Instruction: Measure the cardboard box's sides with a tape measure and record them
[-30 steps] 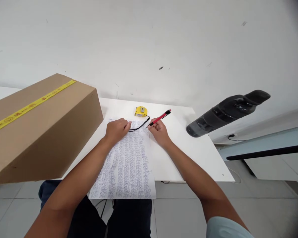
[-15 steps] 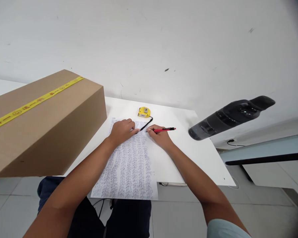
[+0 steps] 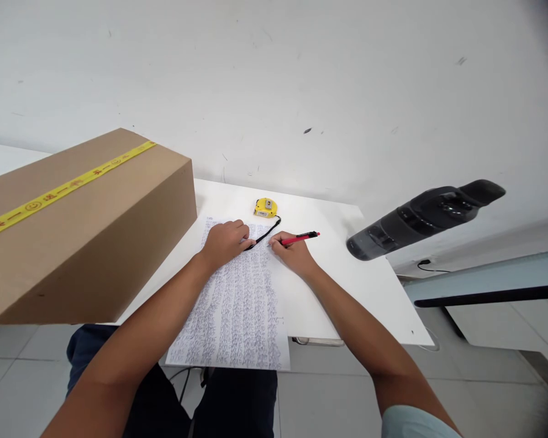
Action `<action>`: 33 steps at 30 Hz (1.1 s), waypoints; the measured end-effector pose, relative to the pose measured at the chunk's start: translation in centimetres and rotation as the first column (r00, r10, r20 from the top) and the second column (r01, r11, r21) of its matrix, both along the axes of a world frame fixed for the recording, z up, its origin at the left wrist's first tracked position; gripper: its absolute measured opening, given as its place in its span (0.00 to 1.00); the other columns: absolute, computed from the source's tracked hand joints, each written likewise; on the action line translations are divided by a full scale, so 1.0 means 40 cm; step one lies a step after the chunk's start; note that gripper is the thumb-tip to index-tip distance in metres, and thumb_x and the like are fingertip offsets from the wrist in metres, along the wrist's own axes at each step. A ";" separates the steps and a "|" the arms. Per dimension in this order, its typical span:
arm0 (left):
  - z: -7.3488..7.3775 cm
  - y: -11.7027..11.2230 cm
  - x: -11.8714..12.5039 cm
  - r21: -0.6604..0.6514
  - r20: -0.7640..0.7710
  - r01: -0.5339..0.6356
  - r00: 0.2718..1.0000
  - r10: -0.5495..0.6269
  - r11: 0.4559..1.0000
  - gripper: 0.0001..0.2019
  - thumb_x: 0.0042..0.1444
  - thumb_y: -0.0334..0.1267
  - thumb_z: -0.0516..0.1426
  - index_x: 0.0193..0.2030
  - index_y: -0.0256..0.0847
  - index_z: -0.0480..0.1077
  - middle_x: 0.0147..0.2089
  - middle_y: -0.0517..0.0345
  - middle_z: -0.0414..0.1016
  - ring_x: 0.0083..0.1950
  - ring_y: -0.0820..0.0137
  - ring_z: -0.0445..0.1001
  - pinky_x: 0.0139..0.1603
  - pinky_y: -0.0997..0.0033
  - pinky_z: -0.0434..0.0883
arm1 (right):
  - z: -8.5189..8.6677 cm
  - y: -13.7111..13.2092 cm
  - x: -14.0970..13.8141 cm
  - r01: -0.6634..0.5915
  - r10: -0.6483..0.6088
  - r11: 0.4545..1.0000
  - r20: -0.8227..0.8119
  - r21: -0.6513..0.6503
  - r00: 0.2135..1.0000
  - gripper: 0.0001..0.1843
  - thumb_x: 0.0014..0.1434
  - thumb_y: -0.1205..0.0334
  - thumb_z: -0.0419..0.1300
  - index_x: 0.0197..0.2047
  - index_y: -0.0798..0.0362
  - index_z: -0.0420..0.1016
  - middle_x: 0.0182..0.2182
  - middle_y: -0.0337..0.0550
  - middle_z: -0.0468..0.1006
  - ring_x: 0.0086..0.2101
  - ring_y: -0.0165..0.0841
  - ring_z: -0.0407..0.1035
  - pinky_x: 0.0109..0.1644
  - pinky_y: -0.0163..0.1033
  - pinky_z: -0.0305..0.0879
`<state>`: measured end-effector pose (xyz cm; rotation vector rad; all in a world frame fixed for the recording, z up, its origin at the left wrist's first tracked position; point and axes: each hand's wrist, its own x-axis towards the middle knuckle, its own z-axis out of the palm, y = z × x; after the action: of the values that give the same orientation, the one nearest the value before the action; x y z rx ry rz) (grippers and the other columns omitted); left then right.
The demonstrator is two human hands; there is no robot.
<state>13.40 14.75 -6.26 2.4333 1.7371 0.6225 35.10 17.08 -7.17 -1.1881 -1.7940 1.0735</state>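
Note:
A sheet of paper covered in handwriting lies on the white table, its near end hanging over the table's front edge. My left hand rests on the top of the sheet with curled fingers, touching a black strap. My right hand grips a red pen, tip at the sheet's upper right edge. The strap runs up to a yellow tape measure just beyond both hands.
A large cardboard box sealed with yellow tape fills the left side of the table. A dark grey handheld device juts in from the right above the table. A white wall stands behind; tiled floor lies below.
The red pen has tipped down from a raised angle to lie nearly level, its tip brought to the paper. My left hand has hardly moved. The view has shifted slightly.

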 end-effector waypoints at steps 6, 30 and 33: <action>0.003 0.000 -0.001 -0.007 -0.004 0.003 1.000 -0.003 1.000 0.11 0.64 0.46 0.59 0.35 0.42 0.72 0.40 0.57 0.77 0.41 0.66 0.73 0.35 0.65 0.58 | 0.000 0.001 -0.001 0.030 -0.031 0.999 0.006 0.022 1.000 0.07 0.50 0.58 0.59 0.27 0.51 0.75 0.22 0.36 0.72 0.25 0.30 0.62 0.30 0.38 0.59; 0.000 0.000 0.002 -0.007 -0.005 0.011 1.000 -0.011 1.000 0.11 0.66 0.45 0.58 0.35 0.42 0.72 0.40 0.57 0.77 0.40 0.66 0.73 0.34 0.65 0.56 | 0.002 0.003 0.008 -0.033 0.032 0.999 0.015 0.037 0.999 0.07 0.52 0.58 0.59 0.25 0.50 0.72 0.23 0.37 0.71 0.26 0.31 0.62 0.32 0.38 0.61; 0.000 0.001 0.002 -0.004 -0.006 0.014 1.000 -0.014 1.000 0.10 0.66 0.44 0.58 0.35 0.42 0.72 0.40 0.57 0.77 0.40 0.66 0.73 0.34 0.65 0.56 | 0.001 0.000 0.008 -0.007 0.003 0.997 0.042 0.078 0.999 0.09 0.53 0.58 0.58 0.24 0.50 0.71 0.22 0.37 0.70 0.26 0.32 0.62 0.31 0.38 0.60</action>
<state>13.49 14.77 -6.28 2.4447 1.7199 0.6106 35.42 17.09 -7.15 -1.1677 -1.8546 0.9790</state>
